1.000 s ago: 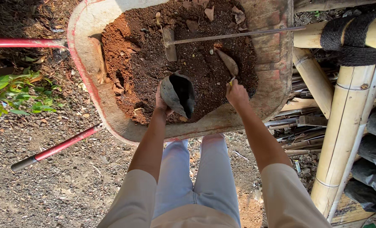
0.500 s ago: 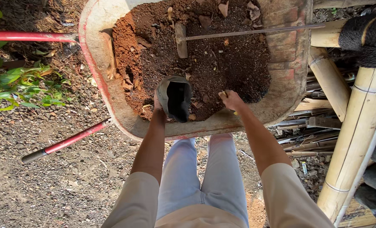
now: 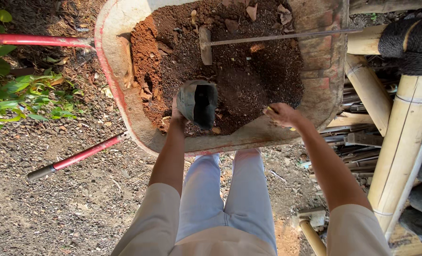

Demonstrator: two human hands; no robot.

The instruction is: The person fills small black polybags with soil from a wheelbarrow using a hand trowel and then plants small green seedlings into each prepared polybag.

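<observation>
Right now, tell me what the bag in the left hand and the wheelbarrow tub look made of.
Bag: thin, soft plastic film by its look, dark and dull, its mouth sagging out of round. Wheelbarrow tub: likely painted metal, its reddish coat worn, pale and soil-stained along the rim.

head cam | faces straight down | close above wheelbarrow (image 3: 125, 102) | single view

Left hand (image 3: 176, 116) gripping, right hand (image 3: 281, 114) fisted

**A garden work yard**

I'm looking down at an outdoor plot: gravelly bare ground (image 3: 54, 208), a red-handled wheelbarrow (image 3: 125, 102) heaped with dark soil (image 3: 249, 80), green leaves (image 3: 16, 92) at the edge, and thick bamboo poles (image 3: 403, 142) lashed with black cord.
</observation>
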